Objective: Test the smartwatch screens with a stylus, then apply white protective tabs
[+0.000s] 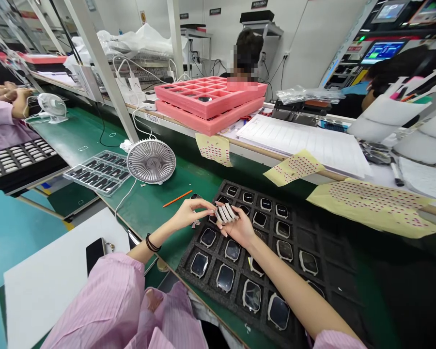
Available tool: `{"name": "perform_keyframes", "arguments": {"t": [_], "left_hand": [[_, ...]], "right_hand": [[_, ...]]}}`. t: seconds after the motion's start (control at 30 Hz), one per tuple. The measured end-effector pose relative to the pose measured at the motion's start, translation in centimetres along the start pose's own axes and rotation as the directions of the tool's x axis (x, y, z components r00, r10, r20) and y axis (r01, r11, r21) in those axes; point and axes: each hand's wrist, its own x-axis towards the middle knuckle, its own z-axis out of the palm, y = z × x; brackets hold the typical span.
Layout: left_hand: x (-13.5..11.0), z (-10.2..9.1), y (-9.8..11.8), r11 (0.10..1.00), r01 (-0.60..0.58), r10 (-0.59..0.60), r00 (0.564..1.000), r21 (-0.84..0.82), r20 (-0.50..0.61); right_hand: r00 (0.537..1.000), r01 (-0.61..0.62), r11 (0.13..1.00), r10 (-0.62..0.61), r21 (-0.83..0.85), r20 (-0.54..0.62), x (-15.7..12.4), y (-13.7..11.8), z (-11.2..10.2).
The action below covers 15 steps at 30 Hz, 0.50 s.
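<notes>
Several watch cases point(226, 213), pale-edged and stacked together, are gripped in my right hand point(242, 228), above a black foam tray point(214, 266). From the left, my left hand point(189, 213) reaches to the stack's near end, thumb and forefinger pinched at its edge. Whatever lies between those fingertips is too small to make out. Square watch cases with dark screens point(225, 277) sit in the tray's compartments below both hands. Small light scraps point(195, 223) lie on the green bench just under my left hand.
An orange stick point(177, 198) and a small fan point(151, 162) are on the bench, beside a clear tray of black parts point(100, 172). Pink foam trays point(210, 104) and papers point(305, 143) occupy the shelf ahead. A phone point(95, 254) lies at left. Other people work nearby.
</notes>
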Motion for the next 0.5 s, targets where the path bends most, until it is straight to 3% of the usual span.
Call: {"name": "perform_keyframes", "arguments": {"t": [0.13,0.23,0.4,0.5], "left_hand": [[0.1,-0.5,-0.1,0.977,-0.165,0.152,0.983,0.135,0.102],[0.1,-0.8,-0.3,0.951,-0.229,0.196,0.966,0.207,0.171],[0.5,-1.1,0.2,0.903,-0.289,0.204,0.939,0.318,0.276],[0.9,-1.3,0.7,0.880,-0.270,0.123,0.924,0.392,0.361]], "right_hand": [[0.999,-0.037,0.999,0.038,-0.010,0.036,-0.2,0.0,0.2],[0.996,-0.052,0.998,0.054,-0.024,0.073,-0.4,0.1,0.4],[0.995,-0.060,0.998,0.062,-0.028,0.076,-0.4,0.1,0.4],[0.993,-0.089,0.995,0.092,-0.044,0.074,-0.4,0.2,0.4]]}}
